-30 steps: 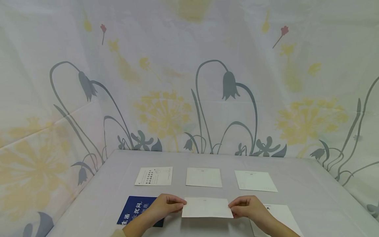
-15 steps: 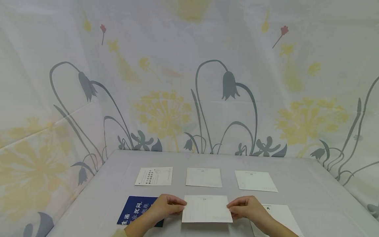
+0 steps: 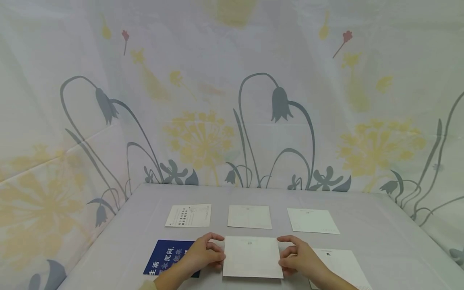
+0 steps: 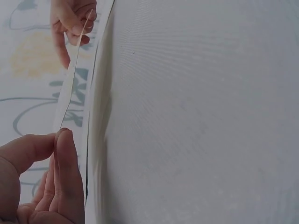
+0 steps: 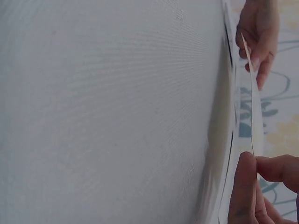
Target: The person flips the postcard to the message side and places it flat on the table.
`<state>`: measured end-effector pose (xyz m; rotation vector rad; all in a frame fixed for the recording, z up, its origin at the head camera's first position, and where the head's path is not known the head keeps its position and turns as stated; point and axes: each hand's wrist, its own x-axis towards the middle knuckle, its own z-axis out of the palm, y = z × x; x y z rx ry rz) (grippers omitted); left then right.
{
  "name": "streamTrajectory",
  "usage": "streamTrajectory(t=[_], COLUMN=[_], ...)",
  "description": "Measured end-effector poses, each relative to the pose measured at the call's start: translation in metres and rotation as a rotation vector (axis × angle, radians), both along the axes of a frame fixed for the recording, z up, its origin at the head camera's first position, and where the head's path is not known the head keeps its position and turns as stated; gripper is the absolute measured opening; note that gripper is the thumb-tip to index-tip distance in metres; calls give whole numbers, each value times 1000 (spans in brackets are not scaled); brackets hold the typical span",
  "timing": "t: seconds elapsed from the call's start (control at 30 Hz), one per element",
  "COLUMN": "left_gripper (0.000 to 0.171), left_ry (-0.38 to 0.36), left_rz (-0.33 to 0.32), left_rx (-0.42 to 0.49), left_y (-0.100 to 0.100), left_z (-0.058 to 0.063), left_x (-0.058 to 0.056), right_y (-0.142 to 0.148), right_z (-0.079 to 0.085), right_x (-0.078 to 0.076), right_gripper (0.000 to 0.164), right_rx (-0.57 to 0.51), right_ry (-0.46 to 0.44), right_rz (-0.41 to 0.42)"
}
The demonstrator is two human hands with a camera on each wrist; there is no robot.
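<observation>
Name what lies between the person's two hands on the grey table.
In the head view, a plain white rectangular card spans the gap between the left hand and right hand, each pinching one side edge.

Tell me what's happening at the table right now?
A person holds a pale card by its two side edges, the left hand pinching the left edge and the right hand the right, just above the grey table. Three more pale cards lie in a row behind it, a blue card lies under the left hand, and a white card lies by the right.
</observation>
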<state>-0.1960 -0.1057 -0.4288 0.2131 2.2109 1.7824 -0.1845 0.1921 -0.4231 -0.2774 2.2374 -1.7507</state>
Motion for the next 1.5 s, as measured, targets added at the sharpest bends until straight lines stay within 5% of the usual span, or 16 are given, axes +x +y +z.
streamTrajectory(t=[0.7,1.5], left_gripper=[38,36], left_ry=[-16,-57], left_rz=[13,4], left_rx=[-107,-120], left_y=[2,4], left_z=[-2,-3], left_x=[2,0], right_y=[-6,-10], right_z=[-12,-13], right_x=[0,-1], right_gripper=[58,54], right_rx=[42,121], right_ry=[-5,-43], right_rz=[-30,-19])
